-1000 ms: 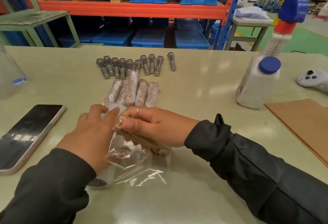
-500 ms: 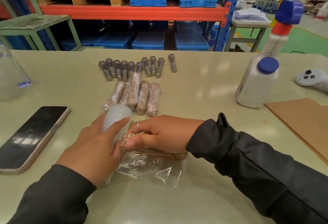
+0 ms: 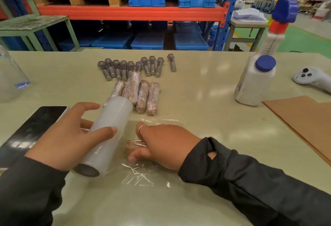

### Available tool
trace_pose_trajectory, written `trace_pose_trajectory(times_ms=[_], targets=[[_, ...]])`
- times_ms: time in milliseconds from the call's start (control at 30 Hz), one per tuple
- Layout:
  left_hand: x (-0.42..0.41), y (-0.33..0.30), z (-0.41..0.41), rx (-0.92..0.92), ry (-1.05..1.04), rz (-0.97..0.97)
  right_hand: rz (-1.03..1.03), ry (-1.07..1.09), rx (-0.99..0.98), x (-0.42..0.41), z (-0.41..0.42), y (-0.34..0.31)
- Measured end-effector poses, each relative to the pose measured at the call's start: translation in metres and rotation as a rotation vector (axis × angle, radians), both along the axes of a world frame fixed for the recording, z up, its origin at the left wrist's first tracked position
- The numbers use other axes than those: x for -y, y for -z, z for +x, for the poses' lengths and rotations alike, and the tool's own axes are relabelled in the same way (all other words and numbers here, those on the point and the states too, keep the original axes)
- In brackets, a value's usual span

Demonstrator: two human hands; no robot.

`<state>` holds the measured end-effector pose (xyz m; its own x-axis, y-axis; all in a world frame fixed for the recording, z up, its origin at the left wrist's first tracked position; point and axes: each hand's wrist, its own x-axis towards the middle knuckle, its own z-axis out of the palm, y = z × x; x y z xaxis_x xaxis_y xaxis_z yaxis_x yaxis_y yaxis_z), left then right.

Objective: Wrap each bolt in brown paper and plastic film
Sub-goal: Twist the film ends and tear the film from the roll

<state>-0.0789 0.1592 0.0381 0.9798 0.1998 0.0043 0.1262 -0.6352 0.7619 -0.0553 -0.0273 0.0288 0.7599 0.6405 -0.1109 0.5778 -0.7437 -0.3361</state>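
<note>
Film sheet [image 3: 143, 175]: nearest me, a loose clear sheet lies crinkled on the desk [image 3: 206, 118], running under my right hand and out toward the far side of it; its edges are hard to trace against the pale top.
Right hand [image 3: 161, 145]: palm down on the sheet, fingers curled over the bolt I am wrapping [image 3: 133, 145], holding it against the desk.
Bolt I am wrapping: only a short brown stretch under film shows at my fingertips; the rest is hidden by my hand, so I cannot tell which way its head points.
Left hand [image 3: 71, 139]: thumb over and fingers under the film roll [image 3: 109, 136], gripping it just left of my right hand.
Film roll: long axis runs from near-left to far-right, open dark core end toward me, far end covering part of the wrapped bolts.
Phone [image 3: 34, 129]: dark screen up, left of my left hand, partly cut off by my wrist.
Wrapped bolts [image 3: 141, 95]: about five lying side by side, long axes pointing away from me, one on top of the others.
Brown paper [image 3: 302, 118]: flat at the right, cut off by the edge.
Bare bolts [image 3: 132, 67]: a row behind the wrapped ones, heads far, shanks toward me, one apart at the right.
White bottle [image 3: 254, 82]: upright, far right.
Controller [image 3: 311, 79]: white, beyond the paper.
</note>
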Motion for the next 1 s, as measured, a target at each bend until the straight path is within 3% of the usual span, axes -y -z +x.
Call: trace_pose_trajectory(times_ms=[133, 233, 267, 333, 400, 433, 500, 600, 767, 867, 1000], targets=[[0.013, -0.007, 0.002, -0.034, 0.063, -0.077, -0.006, -0.003, 0.120, 0.011, -0.001, 0.007], [0.018, -0.007, 0.002, -0.041, 0.059, -0.090, 0.315, 0.205, 0.115, 0.021, -0.003, -0.004], [0.020, -0.008, 0.000, -0.036, 0.041, -0.094, 0.423, 0.293, 0.059, 0.023, -0.003, -0.009], [0.025, -0.009, -0.004, -0.022, 0.010, -0.100, 0.585, 0.384, -0.288, 0.021, -0.006, -0.015], [0.032, -0.006, -0.010, 0.013, -0.006, -0.048, 0.661, 0.400, -0.657, 0.011, -0.011, -0.016], [0.036, -0.004, -0.013, 0.041, 0.003, 0.014, 0.660, 0.409, -0.718, 0.005, -0.013, -0.014], [0.043, -0.002, -0.022, 0.122, 0.046, 0.113, 0.624, 0.425, -0.651, -0.007, -0.016, -0.009], [0.044, 0.000, -0.029, 0.232, 0.082, 0.057, 0.602, 0.431, -0.527, -0.014, -0.016, -0.008], [0.027, 0.007, -0.019, 0.240, 0.110, -0.252, 0.773, 0.510, -0.725, -0.006, -0.014, -0.012], [0.025, 0.017, -0.013, 0.119, 0.196, -0.111, 0.921, 0.505, -0.806, -0.002, -0.017, -0.007], [0.026, 0.029, -0.009, 0.060, 0.245, 0.085, 0.934, 0.475, -0.654, 0.001, -0.021, -0.004]])
